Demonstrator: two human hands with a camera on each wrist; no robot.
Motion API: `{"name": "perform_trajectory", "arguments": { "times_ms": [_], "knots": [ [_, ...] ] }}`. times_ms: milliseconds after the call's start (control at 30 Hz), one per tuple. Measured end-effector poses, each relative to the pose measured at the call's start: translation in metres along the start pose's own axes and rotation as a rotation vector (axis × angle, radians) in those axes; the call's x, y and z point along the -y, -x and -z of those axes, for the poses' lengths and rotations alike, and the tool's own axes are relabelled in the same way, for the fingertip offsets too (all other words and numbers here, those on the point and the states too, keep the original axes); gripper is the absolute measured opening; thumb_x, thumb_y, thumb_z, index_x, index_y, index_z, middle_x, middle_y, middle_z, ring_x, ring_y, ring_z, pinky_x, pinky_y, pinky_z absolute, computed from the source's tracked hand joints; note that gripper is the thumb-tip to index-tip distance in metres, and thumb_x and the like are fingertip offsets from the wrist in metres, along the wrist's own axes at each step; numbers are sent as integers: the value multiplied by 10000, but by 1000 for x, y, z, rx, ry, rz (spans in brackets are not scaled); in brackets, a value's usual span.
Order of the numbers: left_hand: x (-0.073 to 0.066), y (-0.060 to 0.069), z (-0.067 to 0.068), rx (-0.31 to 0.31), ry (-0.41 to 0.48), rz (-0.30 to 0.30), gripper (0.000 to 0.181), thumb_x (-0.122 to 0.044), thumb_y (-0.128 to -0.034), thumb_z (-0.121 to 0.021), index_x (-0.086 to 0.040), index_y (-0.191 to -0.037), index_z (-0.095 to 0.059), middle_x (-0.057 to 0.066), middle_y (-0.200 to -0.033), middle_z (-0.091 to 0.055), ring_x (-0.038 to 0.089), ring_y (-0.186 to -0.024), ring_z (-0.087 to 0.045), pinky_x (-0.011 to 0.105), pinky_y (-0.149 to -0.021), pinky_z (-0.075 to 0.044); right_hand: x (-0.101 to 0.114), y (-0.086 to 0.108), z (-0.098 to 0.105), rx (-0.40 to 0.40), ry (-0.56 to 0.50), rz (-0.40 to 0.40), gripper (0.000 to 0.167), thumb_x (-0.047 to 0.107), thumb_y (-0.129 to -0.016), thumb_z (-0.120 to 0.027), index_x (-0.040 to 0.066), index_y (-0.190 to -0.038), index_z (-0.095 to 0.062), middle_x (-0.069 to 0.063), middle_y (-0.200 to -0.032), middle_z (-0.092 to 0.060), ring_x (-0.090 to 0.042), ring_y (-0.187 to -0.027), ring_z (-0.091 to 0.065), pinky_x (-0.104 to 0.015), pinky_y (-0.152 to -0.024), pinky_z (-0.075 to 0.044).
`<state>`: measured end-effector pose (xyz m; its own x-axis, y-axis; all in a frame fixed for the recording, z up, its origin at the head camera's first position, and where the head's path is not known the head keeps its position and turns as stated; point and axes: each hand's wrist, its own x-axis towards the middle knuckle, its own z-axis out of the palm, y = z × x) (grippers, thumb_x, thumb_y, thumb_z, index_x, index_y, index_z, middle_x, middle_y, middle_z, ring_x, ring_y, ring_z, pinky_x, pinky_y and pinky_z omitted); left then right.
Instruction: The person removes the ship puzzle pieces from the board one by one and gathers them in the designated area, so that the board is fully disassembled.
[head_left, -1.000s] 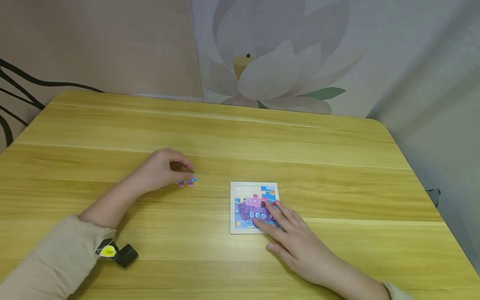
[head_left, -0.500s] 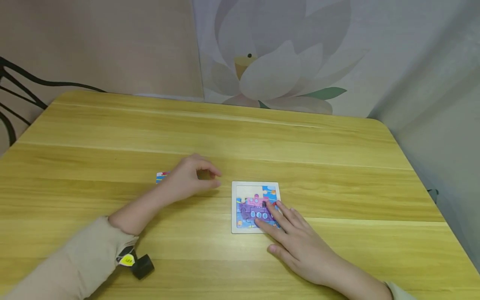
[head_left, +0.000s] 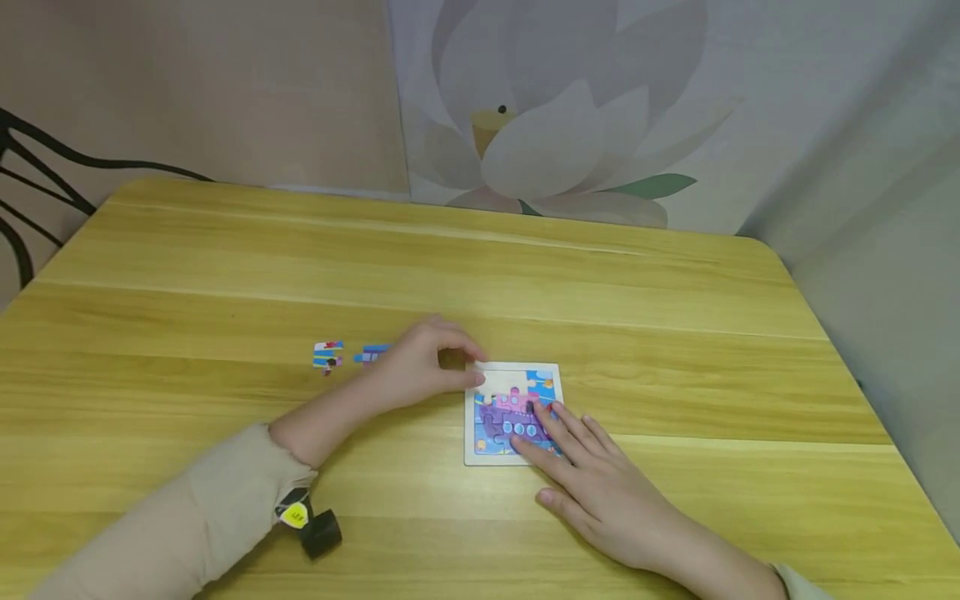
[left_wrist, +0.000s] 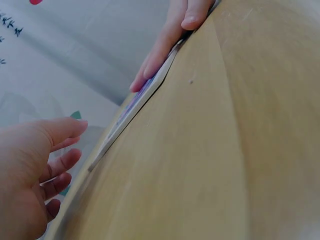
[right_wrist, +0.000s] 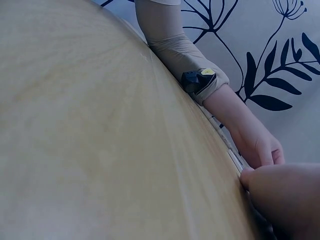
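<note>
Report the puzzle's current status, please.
Left hand, no visible piece, at far left corner of puzzle. Right hand rests on puzzle, hiding part. Puzzle unfinished, gap at far left. Loose pieces lie to the left.

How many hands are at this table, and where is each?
2: the left hand is by the far-left corner of the puzzle board; the right hand rests on its near-right side. No other hand shows.
</note>
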<state>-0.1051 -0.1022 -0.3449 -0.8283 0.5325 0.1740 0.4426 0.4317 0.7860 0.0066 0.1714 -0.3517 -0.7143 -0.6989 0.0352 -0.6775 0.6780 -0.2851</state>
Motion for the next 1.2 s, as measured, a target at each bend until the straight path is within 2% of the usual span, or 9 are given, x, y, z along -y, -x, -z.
{"name": "perform_trajectory", "arguments": {
  "times_ms": [333,533,667,933,1200],
  "knots": [
    [-4,-13,-14,61,-30,-52,204,-248,-800,-793,-174,-985,-751,-103,-950,-642,140,-886,-474,346,-734,-408,-1,0,1,4,4,-6,526,379,-1021,-420,299,-1517,-263,-47,-1595,-63,-260,-1445,-46,-480,-1125,-79],
    [-5,-20,-21,113,-58,-49,196,-280,-803,-789,-202,-978,-750,-117,-997,-614,129,-1019,-454,412,-894,-346,-1,1,1,4,4,-7,523,381,-1021,-417,299,-1516,-269,-51,-1594,-74,-262,-1444,-55,-441,-1134,-46],
    [-7,-25,-26,133,-89,-60,192,-277,-791,-797,-214,-967,-752,-107,-1015,-610,128,-1035,-451,442,-944,-300,-1,1,2,8,3,-8,525,387,-1020,-417,300,-1516,-267,-46,-1595,-65,-258,-1445,-47,-451,-1132,-54],
    [-10,-32,-33,163,-147,-89,173,-266,-781,-805,-213,-940,-759,-80,-1022,-595,132,-1020,-447,432,-941,-287,-1,1,1,4,14,7,526,375,-1022,-419,285,-1517,-268,-53,-1597,-62,-281,-1442,-67,-469,-1129,-74],
    [-13,-36,-35,180,-160,-77,116,-267,-776,-809,-233,-878,-763,-102,-983,-575,124,-998,-436,402,-909,-283,-1,0,1,7,0,-4,526,384,-1018,-425,291,-1514,-276,-35,-1598,-45,-266,-1444,-49,-510,-1116,-101]
  ]
}}
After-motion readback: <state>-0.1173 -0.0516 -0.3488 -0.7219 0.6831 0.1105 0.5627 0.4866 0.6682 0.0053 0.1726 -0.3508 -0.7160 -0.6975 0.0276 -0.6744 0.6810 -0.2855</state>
